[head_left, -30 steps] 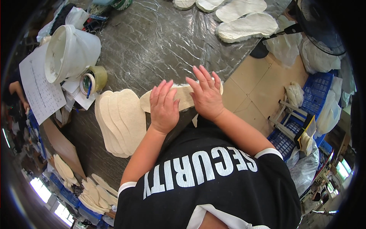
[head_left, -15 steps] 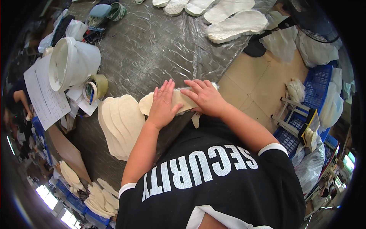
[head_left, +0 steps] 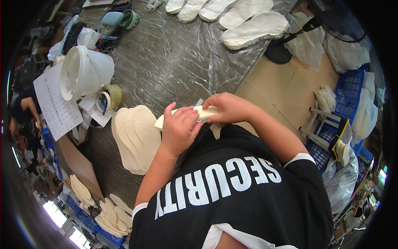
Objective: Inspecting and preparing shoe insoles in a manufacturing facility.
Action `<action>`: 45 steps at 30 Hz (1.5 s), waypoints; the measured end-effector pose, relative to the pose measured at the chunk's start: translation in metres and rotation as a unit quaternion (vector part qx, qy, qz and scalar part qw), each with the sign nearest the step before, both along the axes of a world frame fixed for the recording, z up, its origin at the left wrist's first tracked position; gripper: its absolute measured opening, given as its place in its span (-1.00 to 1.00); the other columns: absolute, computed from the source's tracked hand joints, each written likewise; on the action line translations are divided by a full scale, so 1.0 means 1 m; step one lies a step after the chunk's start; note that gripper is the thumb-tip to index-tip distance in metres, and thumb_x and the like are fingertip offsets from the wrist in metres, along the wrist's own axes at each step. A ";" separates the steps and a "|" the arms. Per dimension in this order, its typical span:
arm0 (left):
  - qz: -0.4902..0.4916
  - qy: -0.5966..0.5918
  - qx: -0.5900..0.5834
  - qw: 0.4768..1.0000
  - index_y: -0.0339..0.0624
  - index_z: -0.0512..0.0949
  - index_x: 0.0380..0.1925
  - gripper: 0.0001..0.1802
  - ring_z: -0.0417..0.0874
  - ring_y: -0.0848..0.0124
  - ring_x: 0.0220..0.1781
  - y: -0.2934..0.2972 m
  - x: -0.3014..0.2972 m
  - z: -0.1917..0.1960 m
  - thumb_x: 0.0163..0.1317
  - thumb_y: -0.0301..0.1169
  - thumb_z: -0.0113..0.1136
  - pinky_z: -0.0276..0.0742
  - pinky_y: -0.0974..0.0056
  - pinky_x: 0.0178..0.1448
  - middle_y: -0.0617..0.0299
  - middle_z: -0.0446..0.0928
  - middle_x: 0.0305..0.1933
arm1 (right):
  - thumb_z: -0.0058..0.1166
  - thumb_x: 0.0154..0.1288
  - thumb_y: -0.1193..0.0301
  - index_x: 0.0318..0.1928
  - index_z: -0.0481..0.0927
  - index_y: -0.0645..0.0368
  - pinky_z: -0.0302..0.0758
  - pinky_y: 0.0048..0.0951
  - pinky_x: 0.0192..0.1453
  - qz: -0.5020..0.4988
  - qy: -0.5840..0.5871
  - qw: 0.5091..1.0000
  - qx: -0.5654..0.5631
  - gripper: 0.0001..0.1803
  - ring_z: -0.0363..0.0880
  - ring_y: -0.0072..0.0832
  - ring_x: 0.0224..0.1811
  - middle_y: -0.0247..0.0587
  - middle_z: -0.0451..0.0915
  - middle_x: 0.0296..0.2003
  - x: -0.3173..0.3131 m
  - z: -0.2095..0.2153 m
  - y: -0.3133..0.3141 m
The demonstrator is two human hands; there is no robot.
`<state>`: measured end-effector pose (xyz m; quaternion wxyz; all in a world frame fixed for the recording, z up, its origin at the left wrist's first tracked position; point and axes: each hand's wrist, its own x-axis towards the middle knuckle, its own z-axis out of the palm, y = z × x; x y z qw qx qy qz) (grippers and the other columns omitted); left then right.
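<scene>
A cream insole (head_left: 208, 112) is between my hands at the table's near edge, and it looks curled or tilted up. My left hand (head_left: 179, 129) lies across its middle, fingers bent over it and thumb below. At its right end my right hand (head_left: 228, 108) pinches it between thumb and fingers. The insole's left tip sticks out past my left hand. Just left of that hand, a fanned stack of cream insoles (head_left: 134, 139) rests on the table. Fleecy white insoles (head_left: 255, 31) lie in a row along the far side.
Dark plastic sheeting (head_left: 166, 62) covers the table. On the left stand a white bucket (head_left: 93, 68), tape rolls (head_left: 112, 95) and a written sheet (head_left: 56, 101). To the right are blue crates (head_left: 348, 93), a small step ladder (head_left: 323, 128) and plastic bags (head_left: 344, 174). Another person's arm (head_left: 29, 108) shows far left.
My hands have gone from lying flat on the insole to gripping it, and it has lifted and curled. The right hand has moved down toward me. The whole view has shifted slightly.
</scene>
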<state>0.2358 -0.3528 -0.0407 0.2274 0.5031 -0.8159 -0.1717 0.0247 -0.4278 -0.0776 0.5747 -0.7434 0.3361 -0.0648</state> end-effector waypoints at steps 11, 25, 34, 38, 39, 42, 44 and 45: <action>-0.021 -0.008 0.008 1.000 -0.11 0.56 -0.31 -0.73 0.67 0.28 -0.16 0.001 -0.004 0.008 -0.07 -0.51 0.37 0.30 -0.06 0.22 0.24 0.64 -0.31 | 0.25 0.22 0.21 -0.03 0.58 0.19 0.52 -0.36 -0.25 0.053 0.016 0.991 0.121 -0.60 0.64 -0.38 -0.37 -0.12 0.66 -0.38 -0.005 0.018 -0.004; 0.009 0.034 0.077 0.996 -0.15 0.56 -0.42 -0.85 0.61 0.23 -0.34 0.005 -0.008 0.005 -0.03 -0.55 0.32 0.41 0.10 0.00 0.22 0.59 -0.46 | 0.30 0.00 0.28 -0.32 0.63 -0.05 0.39 -0.32 -0.09 0.061 0.088 0.950 -0.293 -0.81 0.62 -0.41 -0.30 -0.43 0.64 -0.40 0.005 0.027 0.019; 0.075 0.064 0.101 0.990 -0.18 0.59 -0.44 -0.92 0.61 0.18 -0.37 0.015 -0.012 0.007 0.02 -0.50 0.27 0.40 0.13 -0.09 0.17 0.60 -0.46 | 0.13 0.05 0.31 -0.33 0.60 -0.08 0.41 -0.31 -0.04 -0.004 -0.046 0.912 -0.408 -0.88 0.61 -0.49 -0.20 -0.47 0.63 -0.31 0.004 0.014 0.025; 0.124 0.085 0.124 0.981 -0.21 0.60 -0.41 -0.91 0.62 0.12 -0.37 0.017 -0.013 0.004 0.06 -0.48 0.28 0.46 0.12 -0.16 0.11 0.61 -0.44 | 0.10 0.03 0.33 -0.34 0.59 -0.04 0.40 -0.19 0.11 -0.039 -0.094 0.872 -0.478 -0.87 0.57 -0.46 -0.11 -0.45 0.62 -0.21 0.005 0.007 0.028; 0.147 0.097 0.139 0.974 -0.22 0.61 -0.40 -0.91 0.62 0.11 -0.37 0.017 -0.014 0.003 0.07 -0.47 0.29 0.48 0.12 -0.19 0.09 0.61 -0.44 | 0.10 0.03 0.33 -0.35 0.59 -0.03 0.40 -0.17 0.12 -0.050 -0.099 0.864 -0.492 -0.87 0.57 -0.45 -0.10 -0.45 0.63 -0.20 0.006 0.006 0.028; 0.169 0.116 0.166 0.965 -0.23 0.62 -0.40 -0.91 0.62 0.11 -0.38 0.019 -0.017 0.003 0.07 -0.49 0.30 0.52 0.13 -0.25 0.08 0.61 -0.43 | 0.09 0.04 0.35 -0.36 0.58 0.03 0.38 -0.15 0.12 -0.059 -0.098 0.886 -0.450 -0.88 0.56 -0.44 -0.10 -0.42 0.62 -0.19 0.011 0.007 0.027; 0.168 0.111 0.163 0.966 -0.23 0.62 -0.40 -0.91 0.61 0.11 -0.38 0.018 -0.018 0.003 0.07 -0.49 0.30 0.52 0.14 -0.26 0.08 0.61 -0.43 | 0.09 0.04 0.35 -0.36 0.58 0.05 0.37 -0.16 0.13 -0.057 -0.097 0.900 -0.420 -0.88 0.55 -0.43 -0.11 -0.41 0.62 -0.20 0.011 0.008 0.027; 0.153 0.101 0.141 0.973 -0.22 0.62 -0.39 -0.91 0.61 0.11 -0.38 0.017 -0.018 0.003 0.07 -0.50 0.30 0.52 0.13 -0.26 0.08 0.60 -0.44 | 0.09 0.05 0.36 -0.37 0.57 0.06 0.35 -0.18 0.14 -0.043 -0.078 0.905 -0.417 -0.88 0.53 -0.42 -0.10 -0.40 0.60 -0.21 0.012 0.007 0.027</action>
